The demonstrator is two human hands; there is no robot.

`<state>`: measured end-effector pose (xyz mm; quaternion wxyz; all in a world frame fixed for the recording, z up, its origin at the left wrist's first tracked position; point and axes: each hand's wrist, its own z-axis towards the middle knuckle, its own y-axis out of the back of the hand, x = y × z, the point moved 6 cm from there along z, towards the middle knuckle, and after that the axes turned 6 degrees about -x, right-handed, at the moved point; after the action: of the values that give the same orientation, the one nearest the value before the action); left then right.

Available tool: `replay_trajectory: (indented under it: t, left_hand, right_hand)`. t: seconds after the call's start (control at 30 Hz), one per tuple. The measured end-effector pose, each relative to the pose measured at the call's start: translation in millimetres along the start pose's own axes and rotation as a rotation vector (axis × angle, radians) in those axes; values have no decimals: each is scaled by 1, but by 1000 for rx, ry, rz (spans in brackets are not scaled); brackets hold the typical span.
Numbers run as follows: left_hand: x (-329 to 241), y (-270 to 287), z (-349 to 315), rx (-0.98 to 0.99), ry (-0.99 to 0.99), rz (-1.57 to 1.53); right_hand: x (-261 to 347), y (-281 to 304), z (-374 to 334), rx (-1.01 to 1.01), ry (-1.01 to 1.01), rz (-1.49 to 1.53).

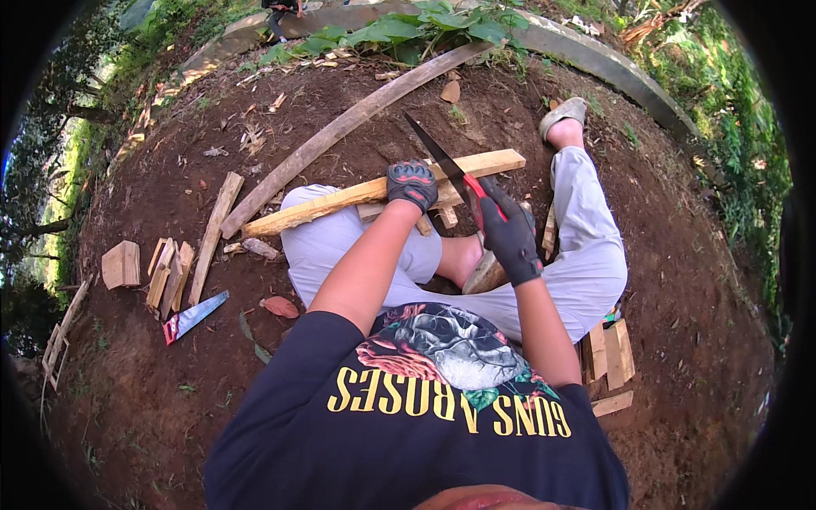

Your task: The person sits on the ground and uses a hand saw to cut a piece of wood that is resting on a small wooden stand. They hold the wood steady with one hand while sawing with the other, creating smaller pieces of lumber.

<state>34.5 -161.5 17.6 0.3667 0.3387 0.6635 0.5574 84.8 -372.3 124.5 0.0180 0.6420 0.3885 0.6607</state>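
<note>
A long pale wooden plank (pixel 331 202) lies slantwise across my bent left leg and over some short wood pieces (pixel 447 197). My left hand (pixel 412 184), in a black glove with red trim, is closed over the plank near its middle. To the right of it, my right hand (pixel 510 234), in a dark glove, grips the red handle of a handsaw (pixel 439 155). The dark blade crosses the plank and points away to the upper left. How deep its teeth sit in the wood cannot be made out.
A long weathered board (pixel 340 138) lies curved across the soil ahead. At left are cut wood blocks (pixel 121 265), upright offcuts (pixel 170 276) and a blue-and-red flat blade (pixel 195 317). More blocks (pixel 618 353) lie by my right hip. Another person (pixel 280 13) is far off.
</note>
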Motion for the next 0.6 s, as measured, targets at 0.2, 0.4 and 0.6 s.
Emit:
replay_trajectory:
  t: [0.2, 0.4, 0.6]
  left_hand:
    - [1, -9, -6, -37, 13, 5]
    - [5, -14, -4, -48, 15, 12]
    - [-3, -4, 1, -6, -7, 13]
  right_hand:
    - [38, 115, -111, 24, -142, -19]
    - [54, 121, -69, 154, -407, 35]
    - [28, 14, 43, 40, -69, -132]
